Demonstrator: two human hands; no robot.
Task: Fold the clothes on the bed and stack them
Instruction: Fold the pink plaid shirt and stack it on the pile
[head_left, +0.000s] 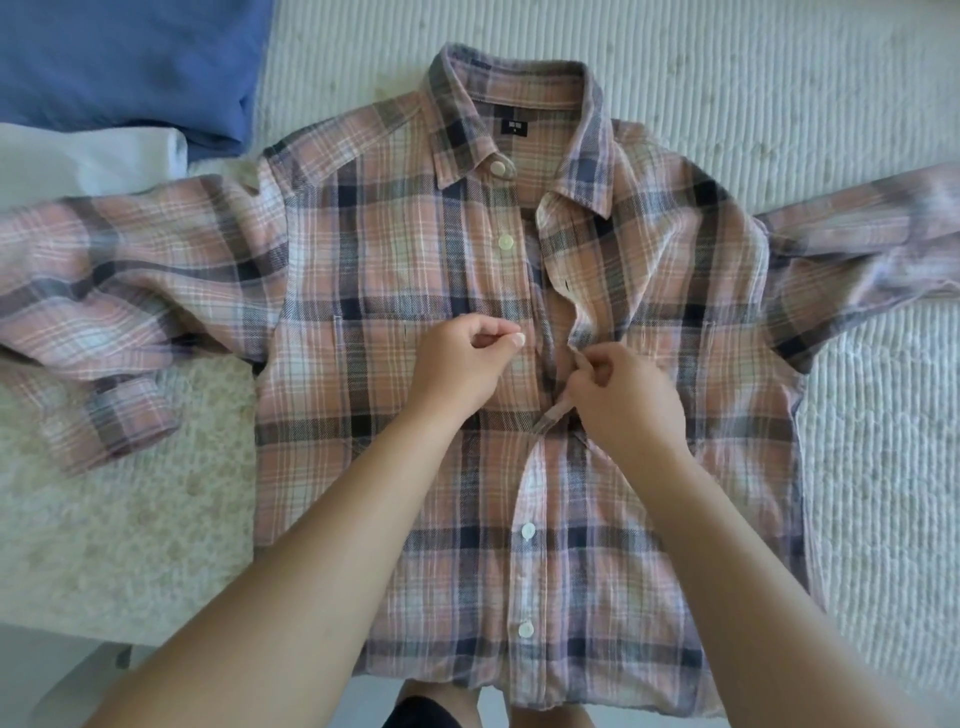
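home bedroom | white ribbed bedspread (727, 78) over bed | blue pillow (124, 67) top left | plaid shirt (395, 249) spread flat for folding

**Bed and bedding in soft daylight**

Covered in a cream ribbed quilt (727, 78) across the bed's far and right side. Blue pillow (124, 67) at the far left corner, white fabric (88, 161) just beside it. Speckled cream patch (130, 509) along the left edge. Even, soft lighting throughout.

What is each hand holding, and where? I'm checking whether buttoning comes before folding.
The right hand pinches the plaid shirt by its front placket edge at mid-chest. The left hand pinches the opposite front edge.
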